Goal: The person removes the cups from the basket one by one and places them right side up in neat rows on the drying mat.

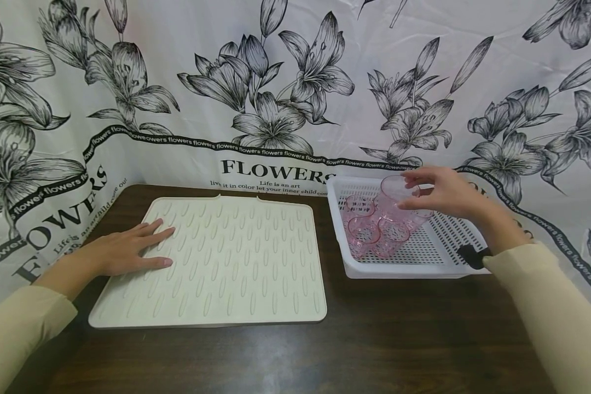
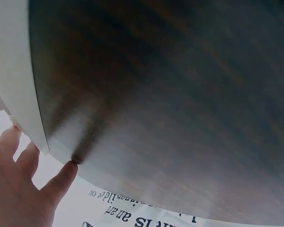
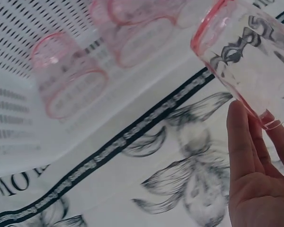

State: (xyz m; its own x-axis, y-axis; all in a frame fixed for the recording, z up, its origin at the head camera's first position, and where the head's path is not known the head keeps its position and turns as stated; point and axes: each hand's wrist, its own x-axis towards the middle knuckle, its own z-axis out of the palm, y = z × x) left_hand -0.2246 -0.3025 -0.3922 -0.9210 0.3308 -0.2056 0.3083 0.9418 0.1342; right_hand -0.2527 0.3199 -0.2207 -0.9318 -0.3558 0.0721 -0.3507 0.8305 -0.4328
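My left hand (image 1: 125, 251) lies with spread fingers on the left edge of a cream draining mat (image 1: 236, 262) with raised oval ridges. In the left wrist view its fingers (image 2: 61, 182) show at the lower left, beside the mat's pale edge. At the right, my right hand (image 1: 440, 191) pinches a clear pink-tinted drinking glass (image 1: 393, 189) near one end, between thumb and fingers. This glass (image 3: 255, 56) is tilted in the right wrist view. Below it, several similar pink glasses (image 1: 364, 231) stand together inside a white perforated plastic basket (image 1: 409, 270).
The dark brown wooden table (image 1: 295, 355) bears both the mat and the basket. Behind them hangs a white cloth (image 1: 187, 98) printed with black flowers and lettering. A small black object (image 1: 470, 256) sits at my right wrist, over the basket's front right corner.
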